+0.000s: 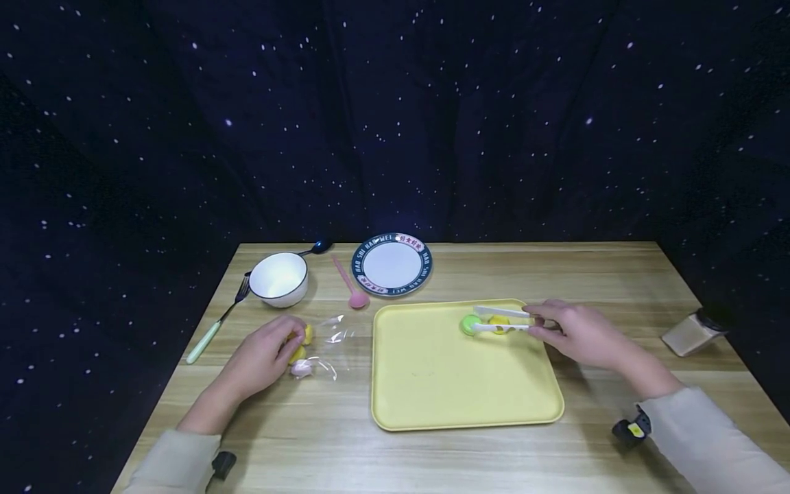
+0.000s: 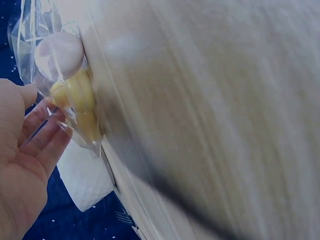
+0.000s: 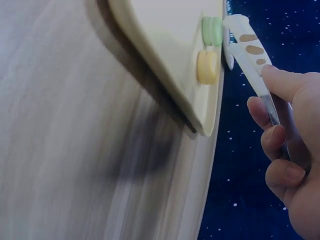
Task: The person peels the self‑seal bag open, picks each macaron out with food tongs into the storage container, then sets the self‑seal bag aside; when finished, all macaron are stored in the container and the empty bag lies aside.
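My left hand (image 1: 267,351) pinches the edge of a clear plastic bag (image 1: 336,336). Through the film show yellow macarons (image 2: 80,92) and a pale pink one (image 2: 60,55). On the yellow tray (image 1: 432,384), a green macaron (image 1: 470,324) stands beside a yellow macaron (image 1: 498,320), both near the far right corner. My right hand (image 1: 574,334) grips small tongs (image 3: 255,62) with white, brown-spotted ends. The tongs' arms are apart, reaching over the yellow macaron, and one tip overlaps the green one in the head view.
Behind the bag stands a white bowl (image 1: 279,278), with a dark spoon (image 1: 319,247) and a green-handled fork (image 1: 206,339) around it. A pink spoon (image 1: 356,299) lies near a dark-rimmed plate (image 1: 392,266). On the right, a black-lidded jar (image 1: 691,334) lies tilted.
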The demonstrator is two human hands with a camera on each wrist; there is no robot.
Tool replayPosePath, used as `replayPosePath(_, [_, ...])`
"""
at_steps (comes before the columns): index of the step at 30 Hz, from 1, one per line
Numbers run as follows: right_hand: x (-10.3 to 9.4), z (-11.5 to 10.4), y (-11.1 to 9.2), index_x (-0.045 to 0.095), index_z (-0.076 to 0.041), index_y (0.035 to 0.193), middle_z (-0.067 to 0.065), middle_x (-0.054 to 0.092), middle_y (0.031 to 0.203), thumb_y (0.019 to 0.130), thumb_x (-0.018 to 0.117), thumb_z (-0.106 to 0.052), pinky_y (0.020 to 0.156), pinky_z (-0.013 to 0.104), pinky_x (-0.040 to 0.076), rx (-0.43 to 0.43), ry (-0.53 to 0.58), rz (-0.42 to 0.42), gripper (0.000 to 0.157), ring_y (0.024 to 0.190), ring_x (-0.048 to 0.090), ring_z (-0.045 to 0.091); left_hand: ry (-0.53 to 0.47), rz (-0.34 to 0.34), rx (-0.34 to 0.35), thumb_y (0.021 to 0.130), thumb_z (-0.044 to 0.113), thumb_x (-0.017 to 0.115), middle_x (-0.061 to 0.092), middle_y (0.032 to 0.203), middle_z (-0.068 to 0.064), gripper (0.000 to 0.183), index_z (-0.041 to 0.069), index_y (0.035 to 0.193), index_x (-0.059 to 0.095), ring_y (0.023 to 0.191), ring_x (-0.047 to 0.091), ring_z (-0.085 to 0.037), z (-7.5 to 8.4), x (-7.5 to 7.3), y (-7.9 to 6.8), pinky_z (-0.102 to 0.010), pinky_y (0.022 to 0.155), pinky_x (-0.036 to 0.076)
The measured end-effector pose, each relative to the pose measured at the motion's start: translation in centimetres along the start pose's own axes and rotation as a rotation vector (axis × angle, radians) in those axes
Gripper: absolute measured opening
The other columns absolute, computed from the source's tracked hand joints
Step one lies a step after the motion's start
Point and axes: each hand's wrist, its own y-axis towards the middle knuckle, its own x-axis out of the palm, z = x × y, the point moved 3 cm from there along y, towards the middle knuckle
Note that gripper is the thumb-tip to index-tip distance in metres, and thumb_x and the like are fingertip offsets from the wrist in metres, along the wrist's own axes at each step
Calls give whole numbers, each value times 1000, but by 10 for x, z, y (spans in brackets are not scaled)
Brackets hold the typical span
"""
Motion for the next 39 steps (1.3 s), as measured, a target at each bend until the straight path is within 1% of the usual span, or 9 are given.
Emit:
replayPosePath(3, [0,-5,5,64,-15,121,-15,55,88,93,59,-41,55,22,40,-21,-2,23,37,63,46,2,1,1,5,93,16,63,57,104,10,7,19,95,57,98,57,-10,0,0,0,-37,83,50])
replayPosePath(6, [4,-17,13,66,-17,117,-17,56,86,92,62,-38,55,21,41,-79,1,74,32,63,46,1,2,-1,6,93,16,63,57,104,10,8,19,96,56,98,57,-11,-1,0,0,-37,83,50])
replayPosePath(10, [15,-40,28,68,-18,115,-14,60,87,91,66,-34,53,20,40,-148,33,125,29,62,47,1,3,0,0,93,16,64,57,104,10,9,20,96,57,98,56,-10,-1,0,0,-37,83,50])
replayPosePath(14, [31,-68,47,70,-19,114,-11,64,90,91,66,-32,54,21,42,-194,45,145,26,63,49,0,3,1,-6,93,15,64,57,105,10,9,20,96,57,99,56,-10,-1,0,-2,-37,84,50])
replayPosePath(20, [57,-112,78,70,-22,113,-13,65,90,93,63,-31,53,22,44,-216,39,116,24,64,51,-1,4,9,1,93,17,62,57,106,10,8,21,95,56,98,57,-10,-3,3,-2,-37,83,50])
replayPosePath(26, [79,-146,105,68,-23,117,-11,65,92,94,61,-32,54,24,46,-226,34,66,26,66,54,2,-1,16,12,94,18,61,56,107,12,5,22,95,57,101,55,-7,-4,3,-1,-35,85,49])
replayPosePath(32, [97,-169,126,63,-20,124,-7,64,99,95,57,-39,60,28,49,-197,4,13,35,73,58,8,2,15,16,94,19,61,56,107,13,5,22,95,57,102,55,-7,-5,4,0,-35,88,49])
replayPosePath(39, [111,-185,146,59,-20,128,-7,60,97,96,54,-42,58,28,49,-176,-8,-4,40,73,58,9,6,21,27,94,19,61,56,108,12,5,22,96,57,103,56,-8,-5,3,-1,-36,87,49])
